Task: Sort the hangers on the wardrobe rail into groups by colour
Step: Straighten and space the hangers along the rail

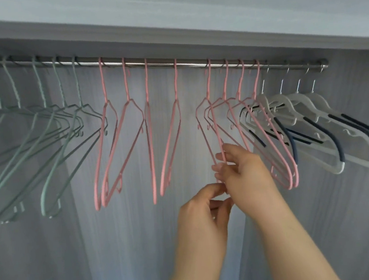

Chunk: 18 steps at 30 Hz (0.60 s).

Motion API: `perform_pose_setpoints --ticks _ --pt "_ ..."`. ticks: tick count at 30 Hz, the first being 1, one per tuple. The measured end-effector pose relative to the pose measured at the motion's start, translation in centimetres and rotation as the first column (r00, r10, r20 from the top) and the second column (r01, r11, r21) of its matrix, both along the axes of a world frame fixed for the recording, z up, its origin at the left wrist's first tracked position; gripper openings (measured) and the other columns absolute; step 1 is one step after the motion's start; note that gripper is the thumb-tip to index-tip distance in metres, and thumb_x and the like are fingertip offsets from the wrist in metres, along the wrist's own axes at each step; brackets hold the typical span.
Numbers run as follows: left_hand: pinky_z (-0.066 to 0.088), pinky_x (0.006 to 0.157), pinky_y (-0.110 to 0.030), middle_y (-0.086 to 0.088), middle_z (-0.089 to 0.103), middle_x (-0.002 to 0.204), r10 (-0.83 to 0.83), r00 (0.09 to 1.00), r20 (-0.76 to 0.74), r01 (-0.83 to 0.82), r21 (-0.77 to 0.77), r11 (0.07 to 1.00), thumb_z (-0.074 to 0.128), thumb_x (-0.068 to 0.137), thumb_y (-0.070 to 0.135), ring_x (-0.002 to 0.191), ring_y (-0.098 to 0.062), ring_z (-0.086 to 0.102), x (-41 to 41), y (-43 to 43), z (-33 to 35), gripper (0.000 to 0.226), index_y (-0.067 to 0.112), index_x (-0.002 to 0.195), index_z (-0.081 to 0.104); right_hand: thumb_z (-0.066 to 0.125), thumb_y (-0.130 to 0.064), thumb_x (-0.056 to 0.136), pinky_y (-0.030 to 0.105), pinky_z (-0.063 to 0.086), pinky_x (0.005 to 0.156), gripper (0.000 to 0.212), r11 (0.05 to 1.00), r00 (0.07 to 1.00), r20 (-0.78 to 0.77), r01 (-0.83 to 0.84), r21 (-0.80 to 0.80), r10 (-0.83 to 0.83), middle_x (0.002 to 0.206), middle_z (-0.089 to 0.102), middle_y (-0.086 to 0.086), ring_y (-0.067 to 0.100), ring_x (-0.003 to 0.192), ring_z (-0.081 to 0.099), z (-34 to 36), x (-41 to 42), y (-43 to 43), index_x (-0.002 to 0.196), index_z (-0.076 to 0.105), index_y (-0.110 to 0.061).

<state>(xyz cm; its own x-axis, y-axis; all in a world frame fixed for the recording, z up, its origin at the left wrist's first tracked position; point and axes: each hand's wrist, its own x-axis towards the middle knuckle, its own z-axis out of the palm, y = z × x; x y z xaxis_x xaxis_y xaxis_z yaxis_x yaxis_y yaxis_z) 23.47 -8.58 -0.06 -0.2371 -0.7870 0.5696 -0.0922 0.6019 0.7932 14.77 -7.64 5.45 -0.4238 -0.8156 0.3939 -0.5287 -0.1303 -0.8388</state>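
Wardrobe rail (162, 63), pink hanger (217, 132) gripped by right hand (245, 168)

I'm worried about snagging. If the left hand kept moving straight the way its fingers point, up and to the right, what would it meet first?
Probably the right hand: the left hand has its fingertips right beneath it, by the lower end of the pink hanger being gripped. Depth is unclear.

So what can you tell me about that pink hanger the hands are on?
The pink hanger is thin wire in a pink coating, with a twisted neck. Its hook sits on the metal rail, first of a bunch of four pink ones. It hangs turned nearly edge-on. The right hand pinches its lower end; the left hand meets it just below.
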Motion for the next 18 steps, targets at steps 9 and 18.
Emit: perform_pose_setpoints --ticks 9,18 --pt "0.05 0.065 -0.013 0.031 0.061 0.059 0.149 0.989 -0.016 -0.15 -0.104 0.983 0.057 0.078 0.023 0.07 -0.001 0.064 0.4 -0.1 -0.2 0.027 0.04 0.098 0.053 0.041 0.004 0.093 0.007 0.053 0.07 0.044 0.987 0.966 0.209 -0.142 -0.069 0.154 0.114 0.059 -0.006 -0.001 0.083 0.066 -0.7 0.6 -0.5 0.131 0.047 -0.018" --pt "0.051 0.065 -0.015 0.029 0.065 0.069 0.223 0.975 -0.012 -0.223 -0.119 0.968 0.061 0.081 0.012 0.069 -0.001 0.065 1.5 0.0 -0.3 0.034 0.042 0.095 0.055 0.043 0.003 0.093 0.008 0.054 0.068 0.042 0.975 0.942 0.26 -0.188 -0.117 0.213 0.116 0.06 -0.004 0.0 0.081 0.067 -1.2 1.5 -1.2 0.129 0.048 -0.019"
